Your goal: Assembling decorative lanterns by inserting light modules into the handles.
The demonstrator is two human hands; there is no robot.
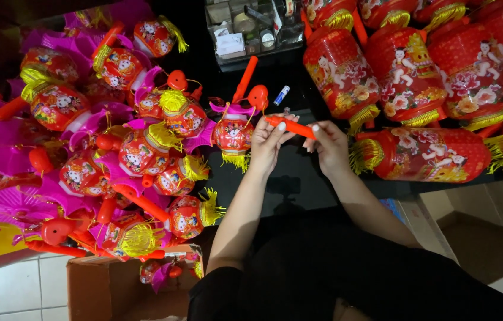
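Head view: both hands grasp a slim orange plastic handle stick (290, 126), left hand (266, 142) at its near end, right hand (330, 144) beneath, above the dark surface (290, 172). Risk: a sideways swing could snag the small red lantern's yellow tassel (236, 159). Open room is narrow between lantern piles.

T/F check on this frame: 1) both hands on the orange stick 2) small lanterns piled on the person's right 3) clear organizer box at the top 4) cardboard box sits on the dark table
1) True: the left hand and right hand both grip the orange stick.
2) False: the small lanterns pile on the left; large red lanterns are on the right.
3) True: a clear organizer box stands at the top.
4) False: the cardboard box sits low, on the tiled floor.
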